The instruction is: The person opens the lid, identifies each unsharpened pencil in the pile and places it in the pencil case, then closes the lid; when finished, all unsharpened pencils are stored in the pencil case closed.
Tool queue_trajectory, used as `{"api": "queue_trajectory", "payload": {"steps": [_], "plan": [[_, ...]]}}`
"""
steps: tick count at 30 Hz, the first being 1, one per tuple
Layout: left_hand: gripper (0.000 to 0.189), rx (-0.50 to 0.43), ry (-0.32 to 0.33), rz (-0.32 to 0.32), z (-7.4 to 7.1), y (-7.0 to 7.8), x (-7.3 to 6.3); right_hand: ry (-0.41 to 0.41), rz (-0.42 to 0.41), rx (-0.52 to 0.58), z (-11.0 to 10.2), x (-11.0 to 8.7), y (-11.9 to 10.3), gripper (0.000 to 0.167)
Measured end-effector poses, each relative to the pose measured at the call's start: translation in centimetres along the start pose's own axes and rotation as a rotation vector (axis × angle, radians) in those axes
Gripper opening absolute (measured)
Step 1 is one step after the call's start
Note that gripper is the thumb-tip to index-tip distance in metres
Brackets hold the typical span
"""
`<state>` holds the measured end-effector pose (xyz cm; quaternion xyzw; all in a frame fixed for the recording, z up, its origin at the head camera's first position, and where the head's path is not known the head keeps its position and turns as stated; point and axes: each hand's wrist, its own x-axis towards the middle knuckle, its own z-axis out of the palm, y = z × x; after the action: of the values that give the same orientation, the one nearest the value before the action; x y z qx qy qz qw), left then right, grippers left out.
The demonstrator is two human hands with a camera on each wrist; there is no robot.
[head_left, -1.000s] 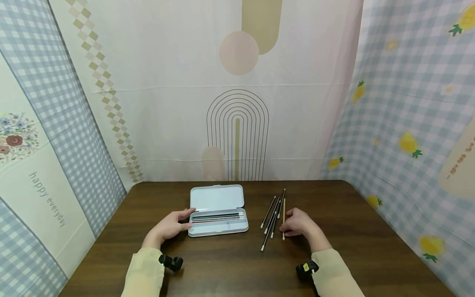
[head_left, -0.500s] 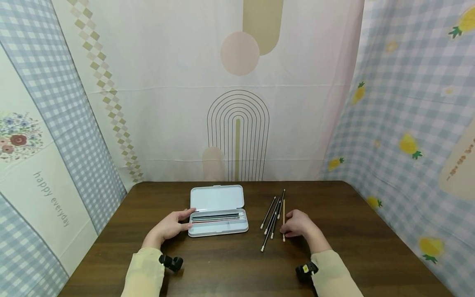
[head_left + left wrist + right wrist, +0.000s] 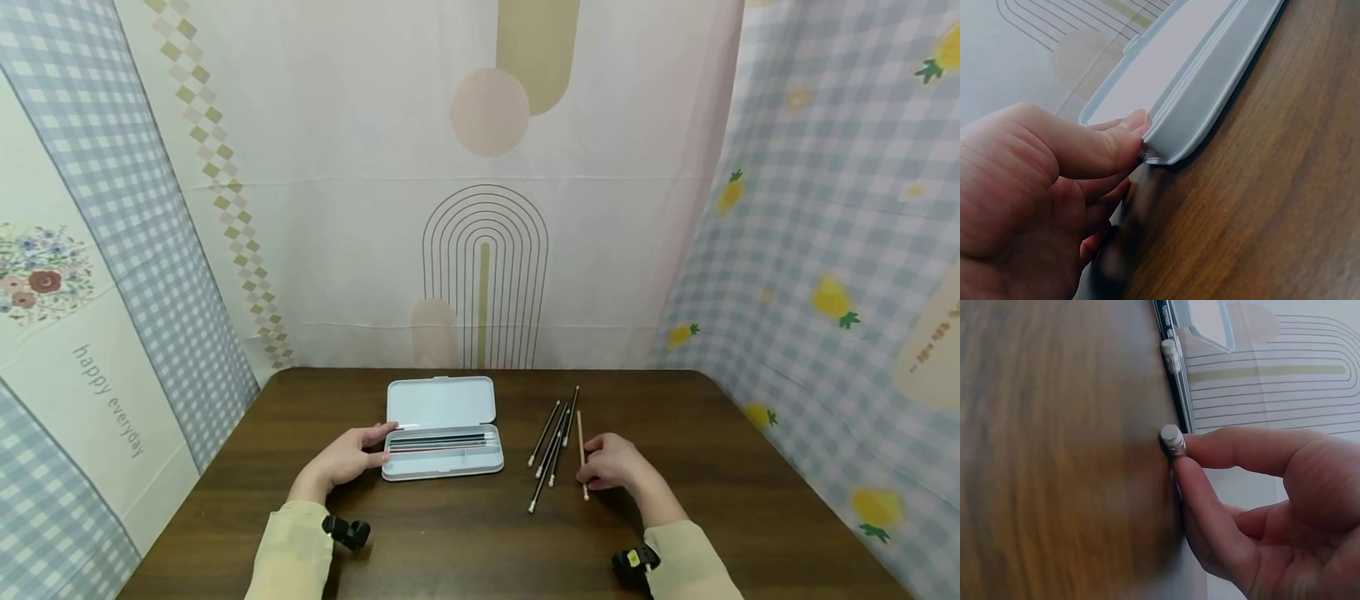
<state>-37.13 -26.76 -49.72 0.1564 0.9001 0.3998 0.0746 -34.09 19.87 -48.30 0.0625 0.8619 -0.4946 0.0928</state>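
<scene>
A pale blue pencil case [image 3: 441,402] lies with its lid folded back on the table, several dark pencils and a red one [image 3: 435,451] in its tray. At its left end my left hand [image 3: 341,458] holds the case; the left wrist view has the thumb [image 3: 1100,147] at the rim of the case wall [image 3: 1210,87]. My right hand [image 3: 615,461] pinches a light wooden pencil [image 3: 581,437] between thumb and fingers, low over the table. Its white eraser end [image 3: 1172,435] points at the right wrist camera.
Left of the right hand, several black pencils [image 3: 551,450] with white erasers lie in a loose, overlapping bunch. The brown wooden table [image 3: 450,542] ends at a patterned cloth [image 3: 360,250] behind, with checked cloths at both sides.
My right hand has drawn the light wooden pencil slightly right and nearer to me, away from the black pencils. The left hand keeps its place on the case.
</scene>
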Motion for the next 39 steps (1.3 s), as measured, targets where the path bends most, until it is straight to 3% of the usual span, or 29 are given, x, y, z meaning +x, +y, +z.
{"api": "queue_trajectory", "payload": {"steps": [16,39], "plan": [[0.062,-0.003,-0.008,0.011,0.0,0.0,0.1,-0.116,-0.01,0.047,-2.6,-0.1,1.1,0.063],[0.062,-0.013,-0.011,0.014,-0.1,-0.3,0.1,-0.115,-0.01,0.133,-4.4,0.7,2.2,0.069]]}}
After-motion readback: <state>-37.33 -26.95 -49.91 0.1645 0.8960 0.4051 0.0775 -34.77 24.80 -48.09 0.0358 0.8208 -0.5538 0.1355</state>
